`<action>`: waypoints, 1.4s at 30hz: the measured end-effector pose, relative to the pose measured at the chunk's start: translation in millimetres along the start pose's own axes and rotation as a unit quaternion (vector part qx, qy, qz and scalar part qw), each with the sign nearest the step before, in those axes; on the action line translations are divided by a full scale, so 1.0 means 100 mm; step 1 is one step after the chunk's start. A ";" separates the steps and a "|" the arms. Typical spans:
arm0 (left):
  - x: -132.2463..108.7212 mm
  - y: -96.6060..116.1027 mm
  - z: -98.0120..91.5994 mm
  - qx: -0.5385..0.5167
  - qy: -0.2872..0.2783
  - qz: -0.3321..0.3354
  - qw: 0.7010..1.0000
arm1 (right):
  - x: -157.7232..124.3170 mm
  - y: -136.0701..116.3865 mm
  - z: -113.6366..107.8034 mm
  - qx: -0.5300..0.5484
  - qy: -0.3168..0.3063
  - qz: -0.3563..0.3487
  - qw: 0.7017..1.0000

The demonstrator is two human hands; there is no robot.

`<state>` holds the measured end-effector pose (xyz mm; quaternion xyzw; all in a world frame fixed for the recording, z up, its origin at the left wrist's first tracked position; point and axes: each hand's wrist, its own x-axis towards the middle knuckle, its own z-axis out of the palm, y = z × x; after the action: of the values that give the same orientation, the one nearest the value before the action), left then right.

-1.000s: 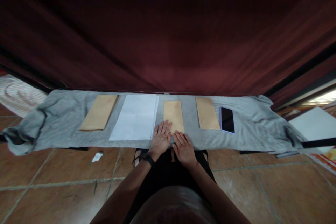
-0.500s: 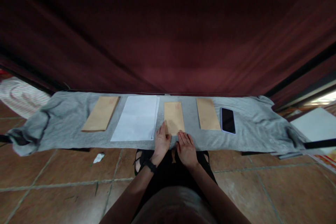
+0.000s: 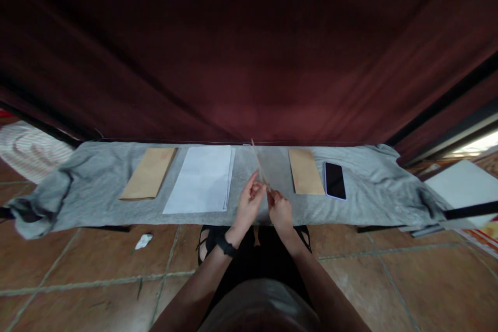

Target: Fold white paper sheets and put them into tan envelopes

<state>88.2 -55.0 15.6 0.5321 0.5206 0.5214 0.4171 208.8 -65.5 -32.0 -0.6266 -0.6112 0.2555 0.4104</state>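
Note:
A brown paper envelope (image 3: pixel 259 160) stands edge-on above the grey cloth, so only its thin side shows. My right hand (image 3: pixel 280 210) is closed on its near end. My left hand (image 3: pixel 249 201), with a dark band at the wrist, meets the same end from the left with its fingertips; its index finger points up along the envelope. To the left lies a stack of white paper sheets (image 3: pixel 204 179). A single brown envelope (image 3: pixel 306 171) rests flat to the right of my hands.
A thicker pile of brown envelopes (image 3: pixel 148 174) lies left of the paper. A phone (image 3: pixel 335 180) with a pale purple edge is at the right. Grey cloth (image 3: pixel 369 181) covers the narrow bench, with a dark red curtain (image 3: pixel 249 88) behind it. Crumpled white scrap (image 3: pixel 143 241) is on the tiled floor.
The middle envelope, flat on the cloth under my fingertips before, has been lifted and turned on edge. Both hands have come closer together around its near end.

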 end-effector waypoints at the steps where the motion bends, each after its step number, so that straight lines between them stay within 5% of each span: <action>1: 0.00 0.04 0.00 0.018 -0.007 0.020 1.000 | 0.02 0.01 0.00 0.104 0.012 0.047 0.993; 4: 0.00 0.00 -0.04 0.119 -0.011 0.056 0.991 | -0.01 0.06 0.06 0.385 0.019 0.179 0.905; 6: -0.02 -0.14 -0.05 0.171 -0.005 0.043 0.984 | -0.09 0.09 0.12 0.465 0.014 0.223 0.857; 12: -0.06 -0.57 -0.04 0.125 -0.034 -0.079 0.988 | -0.30 0.08 0.25 0.489 -0.045 0.258 0.832; 18: 0.02 -0.67 -0.28 0.196 -0.038 -0.071 0.977 | -0.35 0.07 0.05 0.453 -0.203 0.278 0.823; 23: -0.01 -0.59 -0.37 0.326 -0.061 -0.039 0.943 | -0.23 0.21 -0.20 0.223 -0.087 0.086 0.967; 25: -0.07 -0.53 -0.34 0.403 -0.040 -0.012 0.914 | -0.13 0.27 -0.28 0.085 -0.077 -0.036 0.993; 28: -0.18 -0.49 -0.26 0.469 -0.041 0.087 0.878 | 0.01 0.33 -0.33 -0.057 -0.136 -0.173 0.974; 32: -0.30 -0.52 -0.22 0.476 -0.170 0.203 0.839 | 0.16 0.35 -0.29 -0.169 -0.216 -0.266 0.924; 35: -0.35 -0.54 -0.23 0.499 -0.209 0.223 0.811 | 0.30 0.34 -0.24 -0.210 -0.238 -0.301 0.899; 42: -0.34 -0.52 -0.26 0.508 -0.232 0.242 0.794 | 0.87 0.42 -0.05 -0.195 -0.234 -0.329 0.894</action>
<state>58.7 -85.1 -37.2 0.8810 0.4523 0.1272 0.0553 246.9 22.3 -48.2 -0.3794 -0.8984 0.1205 0.1855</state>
